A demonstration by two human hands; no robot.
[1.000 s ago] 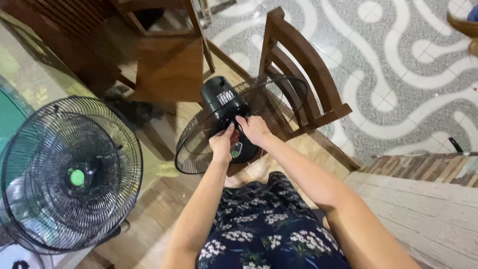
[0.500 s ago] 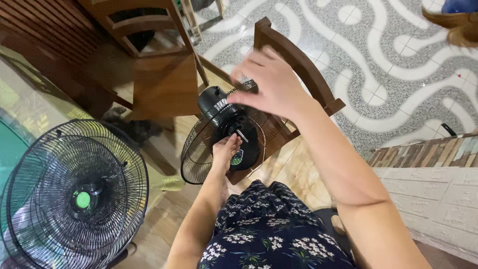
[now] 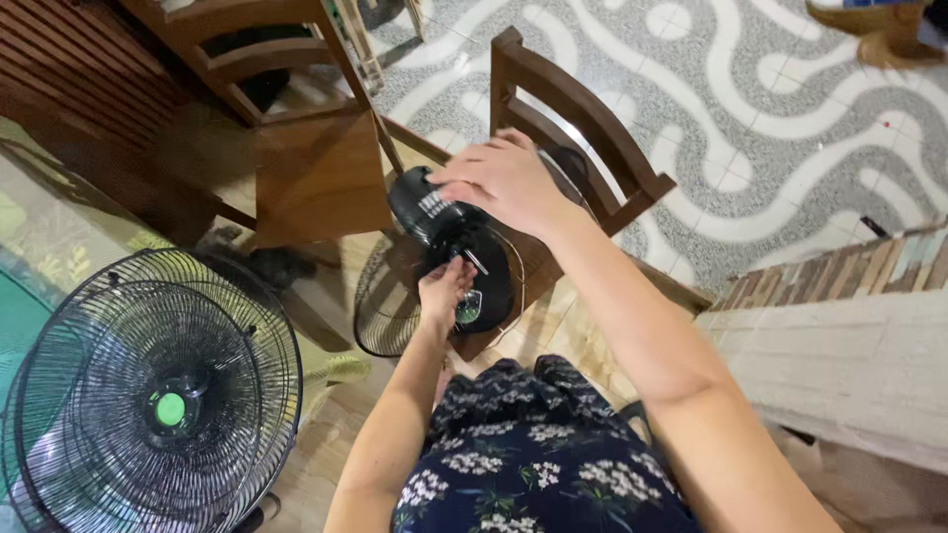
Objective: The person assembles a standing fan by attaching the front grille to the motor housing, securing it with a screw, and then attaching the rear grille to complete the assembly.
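Note:
A black fan motor (image 3: pixel 427 205) with a wire rear guard (image 3: pixel 380 296) rests on the seat of a wooden chair (image 3: pixel 592 138) in front of me. A thin metal shaft (image 3: pixel 475 261) sticks out of its front. My left hand (image 3: pixel 444 287) is closed on the motor's front, just below the shaft. Curled fingers of my right hand (image 3: pixel 506 183) lie over the top of the motor and guard. Whether that hand grips anything is hidden.
A complete black fan with a green hub (image 3: pixel 168 407) stands at lower left. A second wooden chair (image 3: pixel 316 168) is beyond it. A patterned grey and white floor (image 3: pixel 770 109) lies behind, and a pale brick ledge (image 3: pixel 849 355) to the right. My floral-clothed lap (image 3: pixel 533 464) is below.
My right hand left the shaft, rose above the fan, then came down onto its top. The left hand stayed at the motor's front. The view shifted slightly.

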